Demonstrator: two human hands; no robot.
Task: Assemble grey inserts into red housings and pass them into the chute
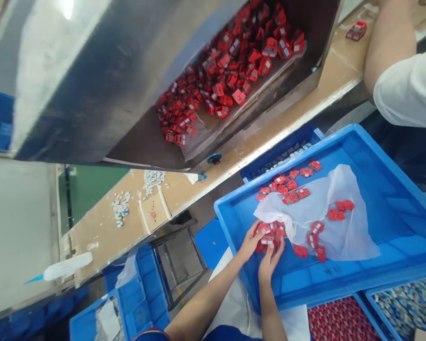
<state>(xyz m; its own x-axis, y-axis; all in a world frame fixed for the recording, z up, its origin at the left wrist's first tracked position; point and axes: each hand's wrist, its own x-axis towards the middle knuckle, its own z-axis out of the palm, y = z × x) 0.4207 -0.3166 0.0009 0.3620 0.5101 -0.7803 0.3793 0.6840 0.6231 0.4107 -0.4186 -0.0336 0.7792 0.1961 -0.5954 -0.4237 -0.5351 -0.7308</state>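
Note:
My left hand (pixel 249 241) and my right hand (pixel 270 261) are cupped from two sides around a cluster of small red plastic parts (pixel 270 232), fingers curled against them. The cluster is low in the near left corner of a large blue bin (pixel 394 199). Beside it a crumpled white plastic sheet (pixel 305 213) spreads over the bin floor. Several loose red parts (pixel 313 240) lie on the sheet, and more red parts (pixel 287 182) are along the bin's far wall. How many pieces are between my hands is hard to make out.
Above the bench (pixel 266 139), a metal box (pixel 92 71) holds a heap of red parts (pixel 230 71). Small white pieces (pixel 152 180) and a white bottle (pixel 68 266) are on the bench. Another person's arm (pixel 390 52) rests at right. A tray of red parts (pixel 341 322) stands below.

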